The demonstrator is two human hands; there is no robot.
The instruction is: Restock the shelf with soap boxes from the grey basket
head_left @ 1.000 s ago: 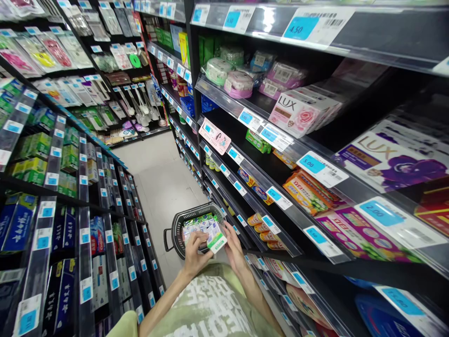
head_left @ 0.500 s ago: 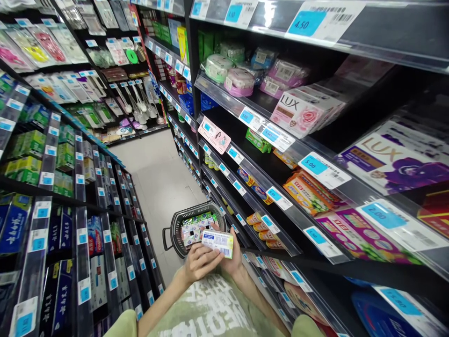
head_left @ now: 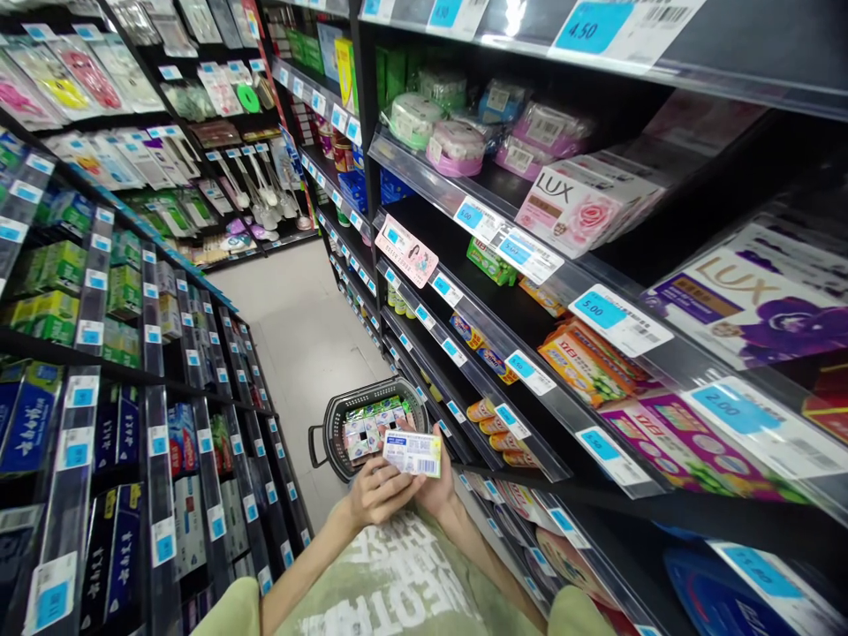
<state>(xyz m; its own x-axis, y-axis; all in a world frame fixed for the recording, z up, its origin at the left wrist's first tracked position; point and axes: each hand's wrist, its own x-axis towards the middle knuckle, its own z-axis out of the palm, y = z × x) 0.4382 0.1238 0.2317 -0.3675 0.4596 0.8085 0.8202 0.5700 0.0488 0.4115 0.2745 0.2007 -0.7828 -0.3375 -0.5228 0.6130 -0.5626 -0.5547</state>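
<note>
Both hands hold a small white soap box, its back with blue print, a yellow end and a barcode turned up towards me. My left hand grips the lower left side, with its fingers folded along the near edge. Under and behind the box, my right hand supports it, its thumb side showing at the right end. Just beyond the hands is a dark shopping basket with a handle. White and green boxes lie inside it, partly hidden by the held box.
To the right, a shelf rack carries LUX soap boxes, soap dishes and laundry soap packs. Toothpaste boxes fill the left rack. Hanging goods stand at the end of the aisle floor.
The soap box has tipped slightly and shifted a little in my hands, its barcode still up. The view has moved very slightly. Both hands keep their hold.
</note>
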